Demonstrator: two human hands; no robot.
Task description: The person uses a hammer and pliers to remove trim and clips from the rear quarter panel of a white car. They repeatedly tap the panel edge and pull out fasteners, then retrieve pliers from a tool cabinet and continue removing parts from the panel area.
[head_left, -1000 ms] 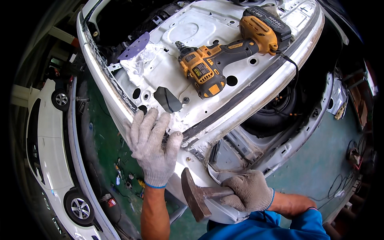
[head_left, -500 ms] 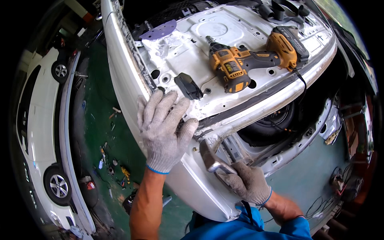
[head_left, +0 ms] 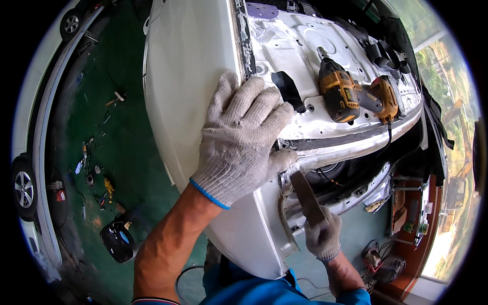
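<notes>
My left hand [head_left: 239,134], in a grey knit glove with a blue cuff, lies spread on the white car body panel [head_left: 188,86], its fingertips by the seam edge and its thumb at the corner of the opening. My right hand [head_left: 324,238], gloved alike, is closed on a flat, bar-shaped metal tool [head_left: 306,195]. The tool's far end points up toward my left thumb, beside the panel corner; whether it touches the metal I cannot tell. A yellow and black cordless impact wrench [head_left: 339,94] lies on the white inner metal shelf [head_left: 300,124], near a black plastic piece [head_left: 288,90].
A purple perforated sanding disc [head_left: 262,10] sits at the far end of the shelf. Black straps [head_left: 384,55] lie at its right. Scattered tools [head_left: 108,188] and a black object [head_left: 117,241] are on the green floor [head_left: 122,147]. Another white car [head_left: 25,119] stands at left.
My view has shifted, so the panel sits farther right. My left hand stays spread on the panel. My right hand has lowered away from it, and the metal tool now points upward.
</notes>
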